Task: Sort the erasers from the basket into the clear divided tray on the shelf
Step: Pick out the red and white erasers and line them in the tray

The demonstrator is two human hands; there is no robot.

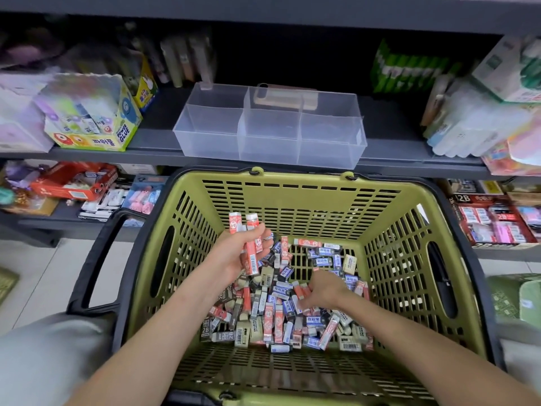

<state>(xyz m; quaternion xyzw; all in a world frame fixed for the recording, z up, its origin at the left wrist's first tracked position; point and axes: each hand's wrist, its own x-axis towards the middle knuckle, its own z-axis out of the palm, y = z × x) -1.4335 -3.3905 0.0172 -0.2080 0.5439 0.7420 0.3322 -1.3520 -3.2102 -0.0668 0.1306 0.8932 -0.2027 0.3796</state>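
– So, what has each hand got?
– The left hand [234, 254] is closed round a small bunch of red erasers [251, 230], raised above the heap [263, 312] in the green basket [292, 197]. Two of them stick up out of the fist, long axis roughly upright and tipped away from the person.
– And the other?
– The right hand [322, 291] is down in the heap, fingers curled among the red and blue sleeves. It may be pinching a red one, but that part is smeared, so I cannot tell whether it has hold of anything.
– Where does the bunch go?
– Into the clear divided tray [210, 139] on the shelf [409, 159]. It sits straight ahead, beyond the basket's far rim and higher than both hands. Its front compartments look bare (a tan object [285, 98] shows at the back, in or behind the rear cell).
– Which hand is better placed?
– The left, I'd judge: it is higher, farther forward and loaded, with the tray's left and middle compartments almost directly ahead of it. The move would be a lift forward over the rim, then a turn of the wrist so the erasers go in lying flat.
– Any risk?
– One slipping from so full a grip.
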